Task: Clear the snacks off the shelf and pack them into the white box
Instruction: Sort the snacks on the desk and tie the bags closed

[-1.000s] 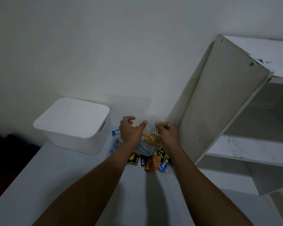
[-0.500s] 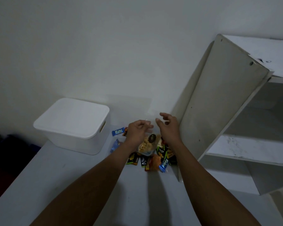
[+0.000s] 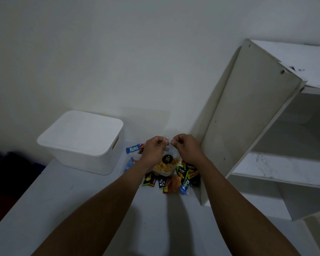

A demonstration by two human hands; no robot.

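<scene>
1. My left hand (image 3: 153, 150) and right hand (image 3: 186, 148) each pinch the top edge of a clear plastic bag of yellow snacks (image 3: 166, 166).
2. The bag's mouth is barely discernible between my fingertips.
3. Small coloured snack wrappers (image 3: 174, 182) lie underneath on the pale grey table (image 3: 81, 200), partly hidden by my wrists.
4. The white lidded plastic box (image 3: 81, 139) stands to the left, closed.
5. The white wooden shelf (image 3: 248, 126) is cut off at the right.

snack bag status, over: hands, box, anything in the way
Hands: left hand and right hand both pinch top of clear snack bag. Bag over snack pile. In the way: lid on white box, left of pile.
</scene>
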